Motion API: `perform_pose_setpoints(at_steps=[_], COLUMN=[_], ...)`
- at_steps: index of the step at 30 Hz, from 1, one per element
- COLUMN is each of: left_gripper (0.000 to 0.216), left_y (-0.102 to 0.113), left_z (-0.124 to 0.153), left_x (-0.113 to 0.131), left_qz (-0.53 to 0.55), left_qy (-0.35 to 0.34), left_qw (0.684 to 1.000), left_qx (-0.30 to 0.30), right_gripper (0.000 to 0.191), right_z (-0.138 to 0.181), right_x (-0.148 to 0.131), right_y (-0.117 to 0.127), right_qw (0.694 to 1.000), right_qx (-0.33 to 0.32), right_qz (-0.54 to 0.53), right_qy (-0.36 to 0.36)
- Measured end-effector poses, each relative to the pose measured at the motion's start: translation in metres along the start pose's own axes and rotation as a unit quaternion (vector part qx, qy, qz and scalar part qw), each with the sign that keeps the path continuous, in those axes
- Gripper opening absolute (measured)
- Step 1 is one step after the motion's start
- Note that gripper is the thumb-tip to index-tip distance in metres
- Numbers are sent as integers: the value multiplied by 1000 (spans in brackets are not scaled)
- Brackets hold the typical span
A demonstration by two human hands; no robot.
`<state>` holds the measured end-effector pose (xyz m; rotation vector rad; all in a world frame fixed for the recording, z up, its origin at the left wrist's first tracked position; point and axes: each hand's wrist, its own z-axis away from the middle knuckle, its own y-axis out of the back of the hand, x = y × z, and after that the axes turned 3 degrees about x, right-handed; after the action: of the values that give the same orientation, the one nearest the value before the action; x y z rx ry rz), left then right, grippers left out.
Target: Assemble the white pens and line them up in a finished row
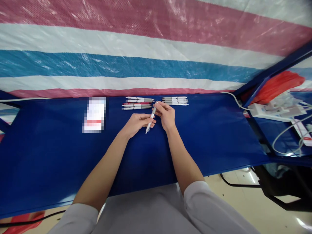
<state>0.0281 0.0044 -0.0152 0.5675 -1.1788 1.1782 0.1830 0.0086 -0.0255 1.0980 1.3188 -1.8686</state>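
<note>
At mid-frame, 1 pen (pixel 152 114) slants from upper right to lower left, fingers of the right hand (pixel 167 116) pinching its grey upper end, the left hand's (pixel 136 124) its white barrel.

The far side is closed off by a striped plastic sheet (pixel 146 48), banded in red, white and blue, on whose creased surface light is reflected in small glints. A blue tabletop (pixel 60 162) is bordered by it, and at the right a second blue surface (pixel 287 138) is crossed by white cables beneath a slanting dark blue bar (pixel 275 67). Below, a pale floor (pixel 224 208) is marked by dark specks and bright reflections.
</note>
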Motion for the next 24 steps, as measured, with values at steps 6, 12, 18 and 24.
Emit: perform_pose_setpoints(at_steps=[6, 12, 18, 24], left_gripper=[36, 30, 31, 28], left_y=[10, 15, 17, 16], left_z=[-1, -1, -2, -1], left_x=[-2, -3, -2, 3], left_qz=[-9, 0, 2, 22], left_qy=[5, 17, 31, 50], left_qw=[998, 997, 995, 990], left_qx=[-57, -78, -96, -130], right_gripper=[29, 26, 25, 27], right_z=[0, 1, 0, 1], right_x=[-2, -1, 1, 0], right_y=[-3, -8, -8, -8], right_qw=[1000, 999, 999, 999], right_qx=[-6, -2, 8, -5], right_qz=[-3, -20, -25, -25], right_qy=[-15, -39, -44, -46])
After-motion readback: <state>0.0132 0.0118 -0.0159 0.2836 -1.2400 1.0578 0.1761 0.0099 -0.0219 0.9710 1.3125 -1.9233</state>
